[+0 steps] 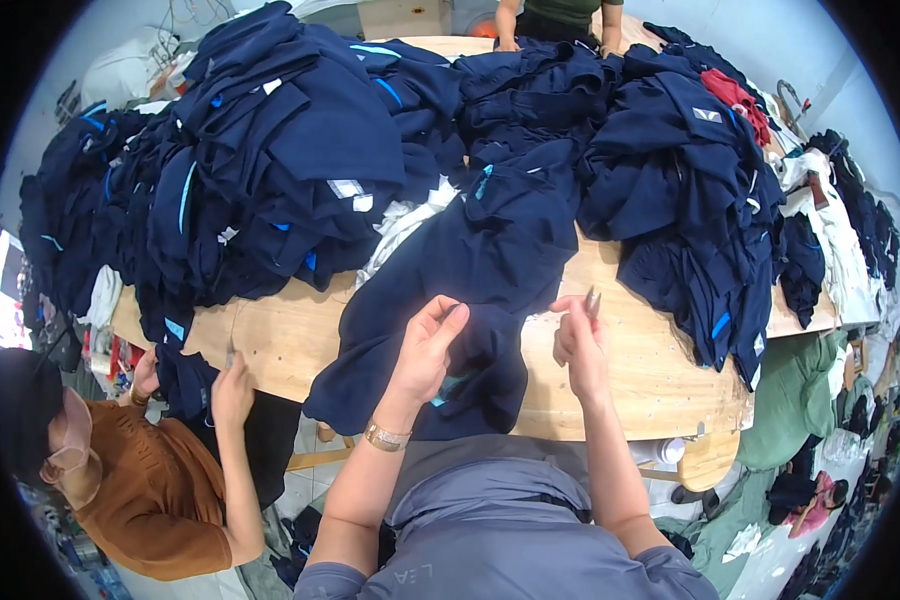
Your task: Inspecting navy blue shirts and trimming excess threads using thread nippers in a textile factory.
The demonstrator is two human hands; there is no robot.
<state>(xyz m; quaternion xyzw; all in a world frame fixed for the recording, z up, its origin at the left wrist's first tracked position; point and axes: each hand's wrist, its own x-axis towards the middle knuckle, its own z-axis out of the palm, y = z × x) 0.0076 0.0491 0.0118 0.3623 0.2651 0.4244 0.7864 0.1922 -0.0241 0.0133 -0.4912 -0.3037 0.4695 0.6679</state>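
Observation:
A navy garment lies in front of me across the table's near edge, its lower part bunched, with a bit of light blue showing. My left hand is over it, thumb and forefinger pinched on a small dark bit of the garment. To the right my right hand is raised just off the garment, fingers curled round thread snips. Only their pointed metal blades stick out above the fingers; the rest is hidden in the hand.
Heaps of navy garments rise at the left and right of the wooden table. A person in brown works close at my left with dark cloth. Another person stands at the far edge. A red cloth lies at the right.

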